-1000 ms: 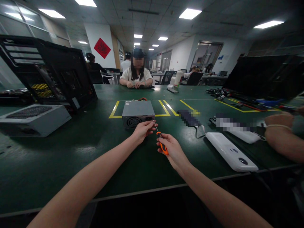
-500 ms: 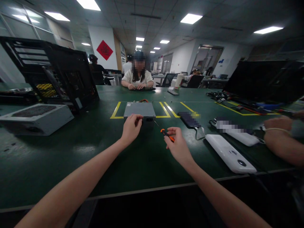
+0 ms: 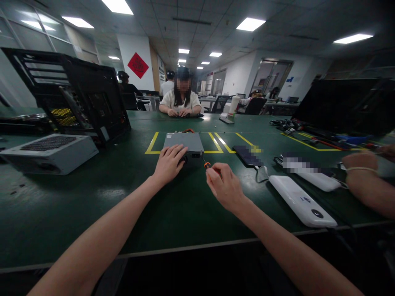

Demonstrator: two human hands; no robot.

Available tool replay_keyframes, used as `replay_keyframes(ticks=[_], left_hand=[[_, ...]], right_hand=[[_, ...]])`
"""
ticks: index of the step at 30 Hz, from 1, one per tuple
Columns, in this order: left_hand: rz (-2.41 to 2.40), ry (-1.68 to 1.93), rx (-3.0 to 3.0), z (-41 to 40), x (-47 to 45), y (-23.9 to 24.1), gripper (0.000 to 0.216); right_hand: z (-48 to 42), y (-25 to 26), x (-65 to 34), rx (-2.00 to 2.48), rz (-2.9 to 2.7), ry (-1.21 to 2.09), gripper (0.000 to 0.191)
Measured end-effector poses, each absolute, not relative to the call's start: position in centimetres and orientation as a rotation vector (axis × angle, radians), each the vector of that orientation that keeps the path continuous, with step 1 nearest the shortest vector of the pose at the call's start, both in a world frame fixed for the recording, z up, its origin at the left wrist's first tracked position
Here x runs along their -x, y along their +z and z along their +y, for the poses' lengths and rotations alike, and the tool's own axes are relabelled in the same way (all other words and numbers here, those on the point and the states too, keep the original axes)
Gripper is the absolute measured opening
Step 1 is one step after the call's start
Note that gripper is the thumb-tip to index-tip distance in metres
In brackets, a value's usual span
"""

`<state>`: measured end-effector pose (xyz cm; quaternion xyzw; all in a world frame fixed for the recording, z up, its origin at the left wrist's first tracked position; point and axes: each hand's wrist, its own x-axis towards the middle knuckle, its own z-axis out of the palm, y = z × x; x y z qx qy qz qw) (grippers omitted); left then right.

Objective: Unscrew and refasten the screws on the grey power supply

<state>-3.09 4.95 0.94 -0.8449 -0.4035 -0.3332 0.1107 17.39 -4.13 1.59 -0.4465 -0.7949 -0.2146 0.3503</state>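
Observation:
A grey computer power supply unit (image 3: 191, 141) sits inside a yellow-taped area of the table. My left hand (image 3: 169, 162) rests over its near left edge, fingers stretched across the top and the thumb down by the front face. My right hand (image 3: 224, 185) is closed round an orange and black screwdriver (image 3: 207, 165). The thin shaft points up and away, its tip at the right front corner of the unit; whether the tip touches a screw I cannot tell. Most of the handle is hidden by my fingers.
Left stand a second power supply (image 3: 52, 152) and an open black computer case (image 3: 89, 98). On the right lie a phone (image 3: 247, 155) with a cable and a white power bank (image 3: 300, 201). A neighbour's arm (image 3: 367, 185) reaches in at right; another person (image 3: 182, 98) sits opposite.
My right hand has moved up and left, bringing the screwdriver tip to the unit's corner. The fingers of my left hand have gone from pinched to stretched over the top.

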Motion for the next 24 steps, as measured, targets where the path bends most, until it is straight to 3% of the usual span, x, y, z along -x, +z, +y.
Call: replay_keyframes(ticks=[9, 13, 24], left_hand=[[-1.203, -0.977, 2.471, 4.6, 3.0, 1.2, 0.044], [-1.191, -0.913, 2.429, 4.1, 3.2, 1.3, 0.043], [-1.201, -0.871, 2.387, 3.5, 3.7, 1.0, 0.044]], right_hand=[[-3.6, 0.7, -18.4, 1.016, -2.106, -0.413, 0.028], [-3.0, 0.3, -18.7, 0.76, -2.014, -0.617, 0.037], [-3.8, 0.4, -18.3, 0.711, -2.075, -0.845, 0.025]])
